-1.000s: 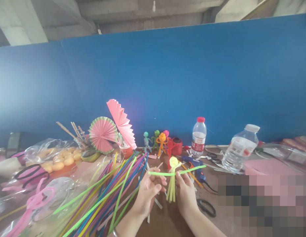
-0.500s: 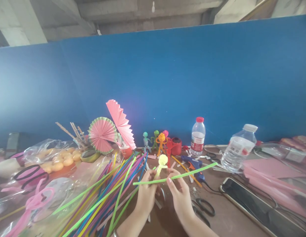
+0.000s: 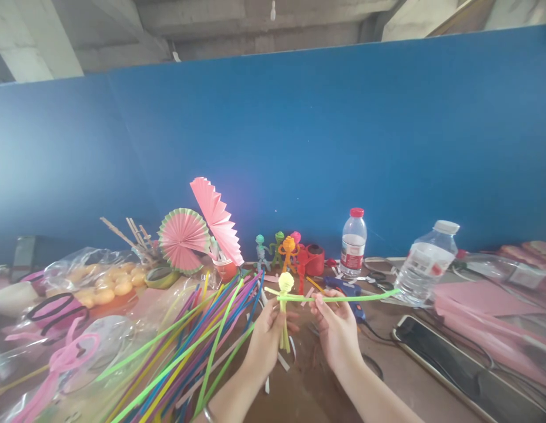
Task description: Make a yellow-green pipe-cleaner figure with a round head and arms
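Between my hands is a pale yellow pipe cleaner figure (image 3: 285,285) with a coiled round head and thin hanging legs. My left hand (image 3: 269,335) grips its body from the left, fingers closed round it. A bright green pipe cleaner (image 3: 365,298) runs sideways across the figure's chest, its left end at the figure and its long free part reaching right. My right hand (image 3: 337,323) pinches this green piece a short way from the body. Beyond my hands stand several finished figures, among them an orange one (image 3: 289,252) and a red one (image 3: 301,270).
Loose coloured pipe cleaners (image 3: 188,346) lie to the left. Pink paper fans (image 3: 184,238) stand behind them. At right are two water bottles (image 3: 353,244), a blue glue gun (image 3: 345,288) and a phone (image 3: 458,364). Scissors (image 3: 372,365) lie partly behind my right hand.
The green pipe cleaner has shifted right and up, so its left end now meets the figure's chest. The figure has turned upright, showing its legs. My right hand has moved right.
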### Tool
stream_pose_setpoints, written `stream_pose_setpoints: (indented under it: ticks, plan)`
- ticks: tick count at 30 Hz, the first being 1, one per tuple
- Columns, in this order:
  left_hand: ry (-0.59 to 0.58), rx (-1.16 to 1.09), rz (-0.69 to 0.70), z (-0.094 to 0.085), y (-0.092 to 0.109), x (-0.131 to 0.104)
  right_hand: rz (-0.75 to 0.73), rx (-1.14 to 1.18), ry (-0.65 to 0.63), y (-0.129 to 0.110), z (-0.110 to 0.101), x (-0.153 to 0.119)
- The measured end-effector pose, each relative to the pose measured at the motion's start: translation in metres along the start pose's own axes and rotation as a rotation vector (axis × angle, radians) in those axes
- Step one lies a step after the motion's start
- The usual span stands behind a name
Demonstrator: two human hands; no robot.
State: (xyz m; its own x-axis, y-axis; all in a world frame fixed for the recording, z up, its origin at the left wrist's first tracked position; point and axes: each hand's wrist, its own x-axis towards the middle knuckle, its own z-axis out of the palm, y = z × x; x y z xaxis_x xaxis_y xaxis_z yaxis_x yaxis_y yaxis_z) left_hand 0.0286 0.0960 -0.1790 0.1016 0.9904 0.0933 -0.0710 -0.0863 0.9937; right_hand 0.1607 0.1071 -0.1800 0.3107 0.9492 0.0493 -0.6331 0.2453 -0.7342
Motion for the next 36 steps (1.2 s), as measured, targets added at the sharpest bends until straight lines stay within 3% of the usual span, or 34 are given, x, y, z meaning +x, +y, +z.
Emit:
stream_pose_setpoints:
  ticks: [6, 17, 36]
  plan:
    - [-0.037, -0.102, -0.078, -0.001, -0.003, 0.003, 0.055, -0.01, -0.019, 0.001, -0.005, 0.008]
    - [-0.063, -0.122, -0.13, -0.002, -0.002, -0.002, 0.041, -0.087, 0.065, 0.007, -0.015, 0.016]
    - [0.07, -0.083, -0.136, -0.004, -0.009, 0.002, 0.023, -0.13, -0.002, 0.013, -0.018, 0.013]
